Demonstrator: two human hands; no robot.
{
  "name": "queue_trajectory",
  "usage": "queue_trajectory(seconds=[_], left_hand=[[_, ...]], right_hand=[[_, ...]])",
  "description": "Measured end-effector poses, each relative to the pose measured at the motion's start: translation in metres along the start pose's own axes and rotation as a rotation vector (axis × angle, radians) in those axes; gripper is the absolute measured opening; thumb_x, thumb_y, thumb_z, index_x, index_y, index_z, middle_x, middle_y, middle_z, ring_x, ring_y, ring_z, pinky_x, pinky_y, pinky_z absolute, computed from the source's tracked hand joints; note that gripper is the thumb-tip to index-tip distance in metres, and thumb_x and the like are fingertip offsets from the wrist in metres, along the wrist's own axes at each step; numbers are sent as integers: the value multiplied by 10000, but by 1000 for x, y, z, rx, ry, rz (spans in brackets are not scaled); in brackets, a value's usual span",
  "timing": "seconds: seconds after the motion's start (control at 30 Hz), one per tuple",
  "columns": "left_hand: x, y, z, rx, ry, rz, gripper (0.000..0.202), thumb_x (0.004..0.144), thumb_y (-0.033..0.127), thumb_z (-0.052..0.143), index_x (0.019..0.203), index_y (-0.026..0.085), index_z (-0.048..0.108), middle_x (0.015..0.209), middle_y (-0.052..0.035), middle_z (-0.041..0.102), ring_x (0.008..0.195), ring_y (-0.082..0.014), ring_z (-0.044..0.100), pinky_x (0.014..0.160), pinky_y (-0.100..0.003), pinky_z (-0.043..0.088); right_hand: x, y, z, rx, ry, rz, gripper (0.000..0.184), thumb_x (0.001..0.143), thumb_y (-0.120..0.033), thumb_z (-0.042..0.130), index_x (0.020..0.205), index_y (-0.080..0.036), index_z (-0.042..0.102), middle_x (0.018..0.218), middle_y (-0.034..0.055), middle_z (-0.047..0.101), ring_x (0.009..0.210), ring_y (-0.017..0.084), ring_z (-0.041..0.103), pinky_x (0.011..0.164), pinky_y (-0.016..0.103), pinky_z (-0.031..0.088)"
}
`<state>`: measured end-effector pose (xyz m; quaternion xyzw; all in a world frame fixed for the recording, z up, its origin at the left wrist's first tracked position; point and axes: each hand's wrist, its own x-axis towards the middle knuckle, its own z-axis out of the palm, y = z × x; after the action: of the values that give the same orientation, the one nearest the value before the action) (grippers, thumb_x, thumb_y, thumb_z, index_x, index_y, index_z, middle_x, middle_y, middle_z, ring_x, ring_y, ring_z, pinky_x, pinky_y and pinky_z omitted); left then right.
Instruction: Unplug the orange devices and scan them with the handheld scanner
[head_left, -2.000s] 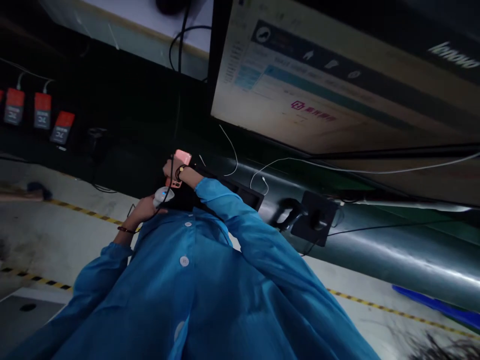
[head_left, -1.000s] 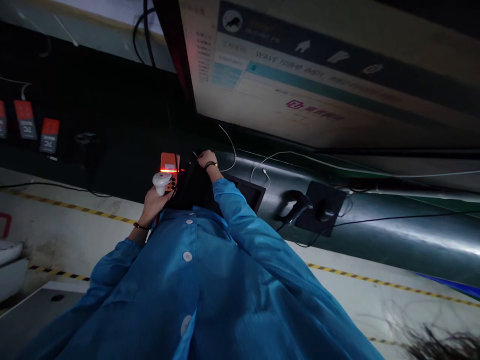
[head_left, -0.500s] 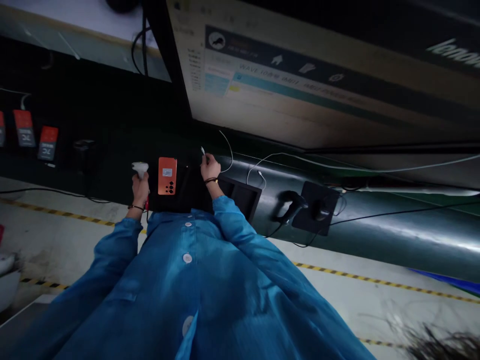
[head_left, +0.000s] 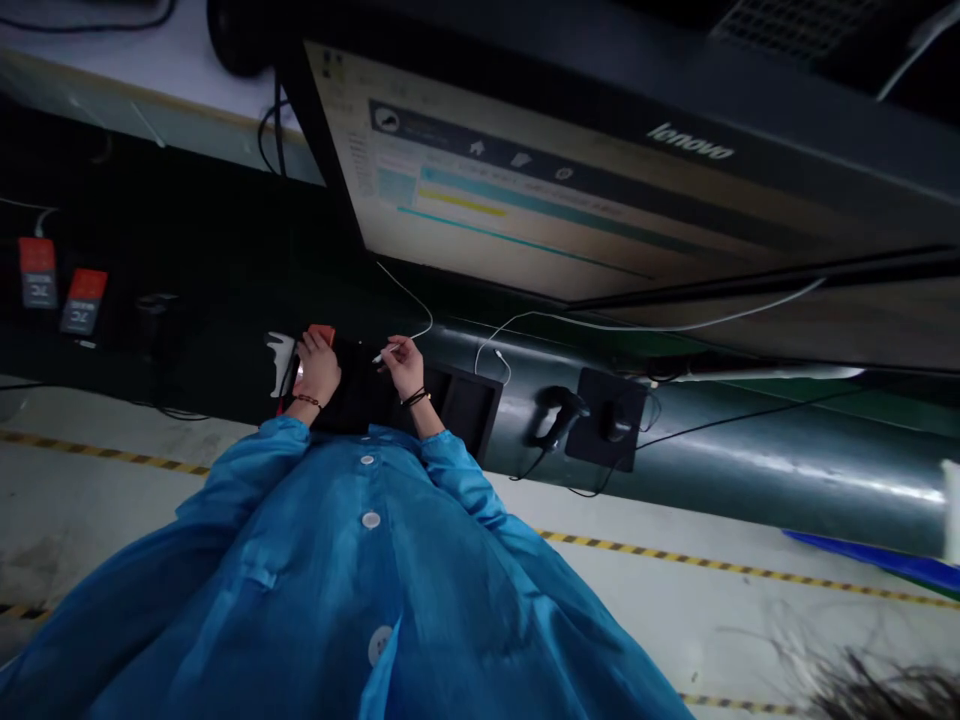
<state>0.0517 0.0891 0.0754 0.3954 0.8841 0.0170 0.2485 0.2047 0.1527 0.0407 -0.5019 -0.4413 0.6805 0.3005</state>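
Observation:
My left hand (head_left: 319, 370) is closed over an orange phone (head_left: 322, 331). Most of the phone is hidden under the fingers, with its top edge showing. Just left of that hand lies a white handheld scanner (head_left: 280, 362), apart from the fingers. My right hand (head_left: 405, 366) pinches the white cable (head_left: 421, 305) near its plug end, which points left toward the phone. A short gap separates the plug from my left hand. Beneath the right wrist is a black tray (head_left: 480, 415) with compartments.
A large Lenovo monitor (head_left: 480, 220) overhangs the bench. To the right are a black handheld scanner (head_left: 559, 415), a mouse (head_left: 617, 420) on a dark pad and another loose white cable end (head_left: 501, 357). Red-and-grey boxes (head_left: 84, 300) stand at the left.
My left hand has let go of the white scanner and moved right onto the orange phone. My right hand has turned the cable plug from pointing up to pointing left.

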Motion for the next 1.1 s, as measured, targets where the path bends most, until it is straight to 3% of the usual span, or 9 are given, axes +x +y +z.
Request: queue_trajectory(seconds=[0.1,0.2,0.3,0.53,0.7,0.9,0.97,1.03,1.1], left_hand=[[-3,-18,-36,-64,-36,-2,408,987,120,422,1328,-95,488,1164,-323,619,1185,-400,604,1020,-479,473],[-16,-36,-52,-141,-74,92,292,986,241,503,1173,40,603,1020,-185,679,1036,-318,658,960,-403,508],[-25,-42,-42,-241,-115,201,250,910,212,531,1129,126,618,1057,-108,693,1034,-269,654,966,-353,513],[-26,-43,-6,-429,-118,268,330,849,256,473,1137,133,575,1152,-119,681,1131,-275,624,1050,-397,488],[-28,-45,-4,-494,-142,275,244,827,255,478,1028,146,564,1065,-116,685,1051,-271,633,993,-395,517],[-29,-30,-9,-528,-160,224,296,806,141,478,1082,94,572,1127,-156,668,1089,-273,626,1053,-435,505],[-37,-16,-25,-517,-95,170,370,813,100,466,1162,32,567,1234,-229,615,1191,-311,587,1121,-490,454],[-60,-1,-58,-511,2,155,414,840,72,436,1228,13,565,1355,-256,535,1320,-322,502,1204,-506,365],[-105,8,-109,-547,57,277,419,894,72,400,1249,144,610,1389,-123,551,1343,-229,494,1224,-406,368]], right_hand=[[0,-12,3,8,-78,-76,231,747,-198,681,937,-179,552,814,-18,627,733,126,673,751,261,605],[-1,-23,11,-24,-130,-169,225,729,-216,717,896,-182,570,857,6,667,798,143,685,828,272,588],[-7,-29,22,-77,-185,-253,182,789,-239,676,935,-190,577,884,12,673,858,158,695,855,281,577],[-24,-38,25,-367,-285,-365,129,881,-101,494,957,-186,555,959,35,637,877,147,680,832,271,554],[-34,-54,23,-674,-350,-379,234,825,-5,529,956,-184,600,1039,57,628,905,180,641,844,305,517],[-39,-61,47,-895,-369,-313,395,765,31,557,1085,-177,660,1164,96,610,893,232,638,753,340,510],[-33,-60,55,-903,-348,-296,414,804,21,534,1139,-179,669,1214,101,601,919,220,643,789,333,522],[-21,-58,59,-889,-309,-274,411,861,6,487,1187,-165,670,1225,107,609,979,201,643,871,315,525],[-5,-52,59,-874,-261,-240,399,888,-7,464,1208,-131,668,1206,119,626,1041,186,631,952,295,507]])
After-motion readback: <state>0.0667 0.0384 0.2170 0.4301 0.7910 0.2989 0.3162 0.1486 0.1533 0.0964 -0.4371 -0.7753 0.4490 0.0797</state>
